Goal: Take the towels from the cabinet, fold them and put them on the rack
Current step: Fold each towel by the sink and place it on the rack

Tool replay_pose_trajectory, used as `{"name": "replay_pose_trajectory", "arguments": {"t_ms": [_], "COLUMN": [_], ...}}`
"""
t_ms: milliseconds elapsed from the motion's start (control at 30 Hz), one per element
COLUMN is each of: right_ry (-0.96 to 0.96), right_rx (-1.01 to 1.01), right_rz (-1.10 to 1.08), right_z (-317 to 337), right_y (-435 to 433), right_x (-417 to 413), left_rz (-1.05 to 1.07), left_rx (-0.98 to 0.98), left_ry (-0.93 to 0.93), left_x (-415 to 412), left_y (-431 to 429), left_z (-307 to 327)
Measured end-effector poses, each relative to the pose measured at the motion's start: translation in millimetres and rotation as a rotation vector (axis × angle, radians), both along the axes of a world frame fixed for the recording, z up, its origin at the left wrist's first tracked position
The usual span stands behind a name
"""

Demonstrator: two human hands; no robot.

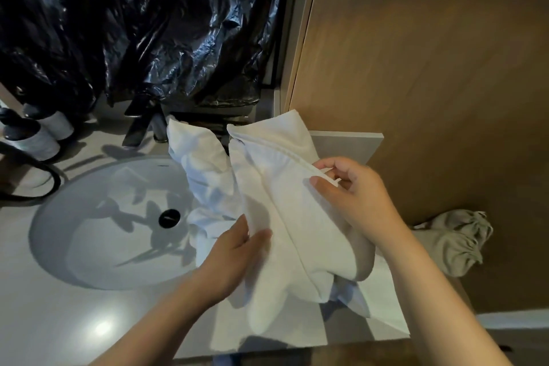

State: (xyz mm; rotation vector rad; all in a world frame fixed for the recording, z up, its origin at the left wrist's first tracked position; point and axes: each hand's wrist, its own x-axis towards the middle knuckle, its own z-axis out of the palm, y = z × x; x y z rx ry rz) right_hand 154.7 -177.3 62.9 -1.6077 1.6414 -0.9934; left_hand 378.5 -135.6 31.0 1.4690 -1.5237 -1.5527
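A white towel (pixel 285 217) lies rumpled over the right part of the grey counter (pixel 98 321), next to the sink. My right hand (pixel 353 196) pinches its hemmed edge between thumb and fingers, lifted a little above the counter. My left hand (pixel 234 252) grips a fold of the same towel lower down, with the thumb on top. More white cloth (pixel 199 163) is bunched behind it, partly over the basin's rim. No cabinet or rack is in view.
A round basin (pixel 104 223) with a dark drain fills the left. A dark tap (pixel 139 125) and two grey bottles (pixel 41 134) stand behind it, under black plastic sheeting (pixel 142 24). A wooden panel (pixel 430 68) rises on the right. A grey cloth bag (pixel 457 241) lies beyond the counter's right edge.
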Motion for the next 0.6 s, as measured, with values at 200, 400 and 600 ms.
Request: {"name": "replay_pose_trajectory", "arguments": {"t_ms": [200,400,600], "right_ry": [0.218,-0.108,-0.582], "right_rx": [0.240,0.206,0.174], "right_rz": [0.055,0.060,0.007], "right_z": [-10.0,-27.7,-22.9], "right_y": [40.5,86.7,103.5], "right_x": [-42.6,-54.1,-43.9], "left_rz": [0.118,0.263,0.477], "left_rx": [0.096,-0.074,-0.202], "left_ry": [0.181,0.041,-0.108], "left_x": [-9.8,-24.0,-37.2], "left_y": [31.0,83.5,92.6], "left_z": [-1.7,-17.6,-16.0]}}
